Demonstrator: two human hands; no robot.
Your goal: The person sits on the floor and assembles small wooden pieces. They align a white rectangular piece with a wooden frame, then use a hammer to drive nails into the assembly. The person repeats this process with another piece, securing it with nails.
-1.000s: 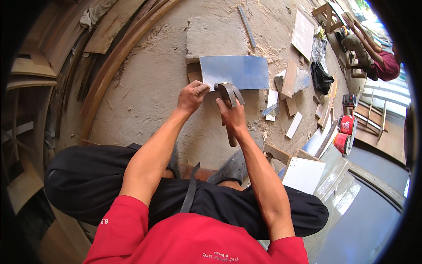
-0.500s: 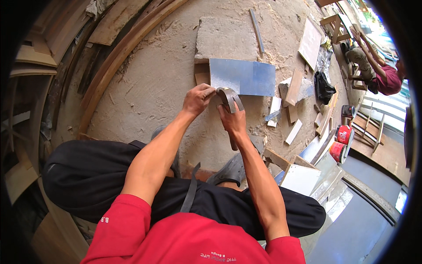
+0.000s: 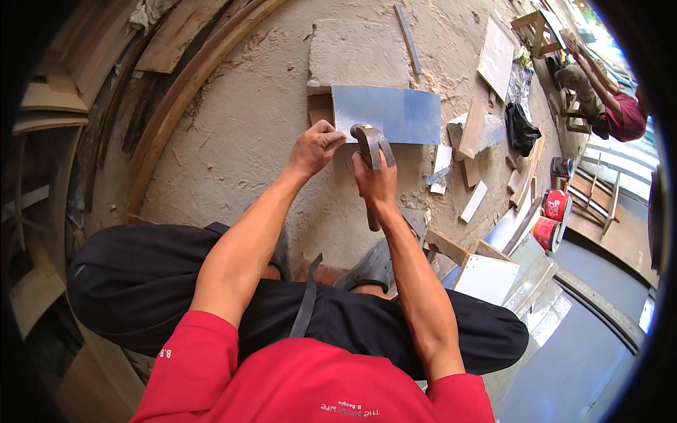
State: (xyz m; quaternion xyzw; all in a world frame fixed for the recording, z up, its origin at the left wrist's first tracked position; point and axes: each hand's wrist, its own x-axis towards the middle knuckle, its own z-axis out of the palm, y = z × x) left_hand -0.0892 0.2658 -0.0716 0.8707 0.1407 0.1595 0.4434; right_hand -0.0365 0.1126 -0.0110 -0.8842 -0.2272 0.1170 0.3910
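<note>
My right hand (image 3: 375, 182) is wrapped round the handle of a claw hammer (image 3: 369, 139), its head just right of my left fingertips. My left hand (image 3: 315, 149) is closed in a pinch at the near left corner of a blue-grey panel (image 3: 386, 115). Whatever sits between those fingers is too small or hidden to make out. The panel lies over brown wood (image 3: 321, 107) that shows at its left side, against the near edge of a rough concrete slab (image 3: 360, 53).
Wood offcuts (image 3: 472, 130) and a black plastic bag (image 3: 520, 130) lie to the right. Red cans (image 3: 546, 233) stand farther right, near another person (image 3: 624, 116). A long curved timber (image 3: 169, 123) runs along the left. A white board box (image 3: 486, 282) sits by my right knee.
The hammer head has shifted slightly right and away from my left fingertips. My left hand keeps its pinch at the panel's corner. The whole view has tilted a little.
</note>
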